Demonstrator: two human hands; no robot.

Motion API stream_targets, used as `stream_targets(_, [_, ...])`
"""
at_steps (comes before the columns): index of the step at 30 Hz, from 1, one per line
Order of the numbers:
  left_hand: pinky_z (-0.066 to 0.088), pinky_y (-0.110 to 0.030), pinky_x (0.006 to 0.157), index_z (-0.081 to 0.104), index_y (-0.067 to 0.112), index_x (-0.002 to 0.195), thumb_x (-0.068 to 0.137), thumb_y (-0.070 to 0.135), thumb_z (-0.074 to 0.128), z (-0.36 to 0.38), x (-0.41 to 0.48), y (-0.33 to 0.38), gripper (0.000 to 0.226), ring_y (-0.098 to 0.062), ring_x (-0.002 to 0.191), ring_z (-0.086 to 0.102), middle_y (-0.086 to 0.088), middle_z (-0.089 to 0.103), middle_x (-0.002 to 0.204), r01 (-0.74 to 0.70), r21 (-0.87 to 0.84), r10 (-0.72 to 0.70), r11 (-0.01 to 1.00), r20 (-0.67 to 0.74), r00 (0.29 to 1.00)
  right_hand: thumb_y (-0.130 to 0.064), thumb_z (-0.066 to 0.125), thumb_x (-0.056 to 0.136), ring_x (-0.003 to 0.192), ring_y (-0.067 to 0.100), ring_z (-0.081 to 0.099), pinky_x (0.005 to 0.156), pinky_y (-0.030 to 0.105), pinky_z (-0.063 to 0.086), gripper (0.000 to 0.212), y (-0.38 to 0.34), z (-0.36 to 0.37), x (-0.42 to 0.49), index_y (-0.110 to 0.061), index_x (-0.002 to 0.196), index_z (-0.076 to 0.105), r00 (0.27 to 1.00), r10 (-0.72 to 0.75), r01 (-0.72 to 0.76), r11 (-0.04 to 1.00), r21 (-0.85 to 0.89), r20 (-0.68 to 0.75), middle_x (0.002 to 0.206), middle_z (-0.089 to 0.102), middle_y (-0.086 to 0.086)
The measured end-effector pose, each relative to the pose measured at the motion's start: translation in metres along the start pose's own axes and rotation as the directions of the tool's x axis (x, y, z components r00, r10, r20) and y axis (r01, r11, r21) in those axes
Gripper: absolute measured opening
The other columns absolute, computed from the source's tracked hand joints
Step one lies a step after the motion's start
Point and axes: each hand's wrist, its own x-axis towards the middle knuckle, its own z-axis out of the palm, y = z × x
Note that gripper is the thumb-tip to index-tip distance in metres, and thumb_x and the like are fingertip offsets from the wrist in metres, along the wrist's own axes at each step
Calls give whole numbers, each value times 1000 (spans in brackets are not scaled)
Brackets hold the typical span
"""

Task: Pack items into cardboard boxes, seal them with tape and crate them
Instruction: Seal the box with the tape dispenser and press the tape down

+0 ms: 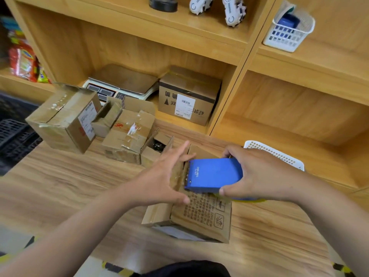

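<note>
Near the worktop's (69, 186) front edge, one cardboard box (201, 216). On its flap, left hand (165, 176) flat, fingers spread wide; on its top, right hand (259, 174) gripping one blue tape dispenser (213, 174). Beyond, one white basket (279, 154) right, four worn boxes (63, 118) far left. Behind, shelved: one scale (119, 84), one sealed box (187, 96).

shelves (242, 50): light wood cubbies; table (60, 186): wood-grain; floor (14, 238): pale, seemingly hazard-taped

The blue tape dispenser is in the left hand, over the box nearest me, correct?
Not quite: the head view shows the blue tape dispenser in the right hand, not the left. It is over the nearest box, as you say; the left hand rests open against a flap.
</note>
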Motion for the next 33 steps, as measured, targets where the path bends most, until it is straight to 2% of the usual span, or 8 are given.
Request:
stream_targets(6, [12, -44, 119, -14, 49, 144, 60, 42, 84, -11, -2, -22, 129, -3, 144, -1, 33, 13, 145, 52, 93, -49, 994, -32, 998, -57, 72, 63, 82, 2, 40, 67, 16, 35, 70, -18, -3, 9, -42, 119, 32, 984, -176, 174, 972, -157, 0, 111, 49, -22])
stream_targets(10, [6, -42, 119, -10, 51, 143, 63, 37, 83, -22, -10, -36, 123, -6, 144, -7, 28, 19, 147, 106, 93, -103, 990, -34, 994, -58, 63, 73, 90, -1, 37, 86, 25, 36, 66, -22, 0, 15, -47, 128, 30, 963, -263, 249, 948, -197, -49, 124, 49, -24])
stream_targets(14, [8, -43, 120, -4, 63, 134, 59, 44, 79, -24, -16, -54, 114, -4, 144, -5, 20, 17, 153, 110, 40, -108, 993, -36, 993, -58, 60, 75, 99, 3, 44, 87, 23, 32, 68, -25, -2, 18, -49, 135, 29, 964, -263, 254, 957, -142, -44, 123, 51, -23])
stream_targets(18, [5, -36, 119, 1, 57, 134, 68, 31, 77, -27, -18, -50, 104, 7, 141, 1, 48, 26, 134, 76, 6, -76, 997, 10, 997, -55, 61, 75, 96, 2, 41, 80, 17, 28, 68, -20, -6, 15, -48, 137, 33, 964, -265, 258, 951, -172, -18, 120, 52, -25])
stream_targets(21, [7, -40, 119, 2, 58, 134, 73, 24, 77, -34, -23, -54, 101, 10, 140, 2, 47, 27, 137, 101, -20, -100, 995, 23, 995, -52, 64, 71, 94, -2, 42, 74, 9, 33, 64, 6, -20, 1, -52, 130, 40, 980, -201, 198, 967, -159, -1, 111, 50, -33])
stream_targets(27, [3, -40, 119, 4, 59, 134, 74, 27, 75, -25, -16, -50, 99, 16, 137, -4, 44, 26, 140, 86, -21, -85, 996, 58, 995, -52, 64, 63, 99, -1, 50, 79, 19, 45, 66, 58, -21, -31, -66, 122, 37, 991, -125, 127, 991, -41, 58, 110, 55, -27])
stream_targets(31, [8, -47, 118, 5, 58, 137, 68, 38, 73, -19, -9, -45, 99, 8, 140, 1, 43, 27, 140, 90, -42, -86, 995, 90, 992, -66, 44, 56, 107, -16, 33, 87, 6, 31, 66, 71, -13, -42, -73, 118, 24, 987, -160, 162, 982, -100, 28, 113, 47, -36])
stream_targets(33, [11, -49, 118, 7, 56, 139, 66, 41, 72, -17, -8, -45, 99, 5, 141, 4, 42, 27, 141, 89, -60, -83, 994, 95, 992, -67, 42, 56, 108, -18, 29, 88, 12, 36, 69, 76, -8, -44, -73, 121, 21, 987, -162, 164, 980, -113, 21, 118, 46, -35])
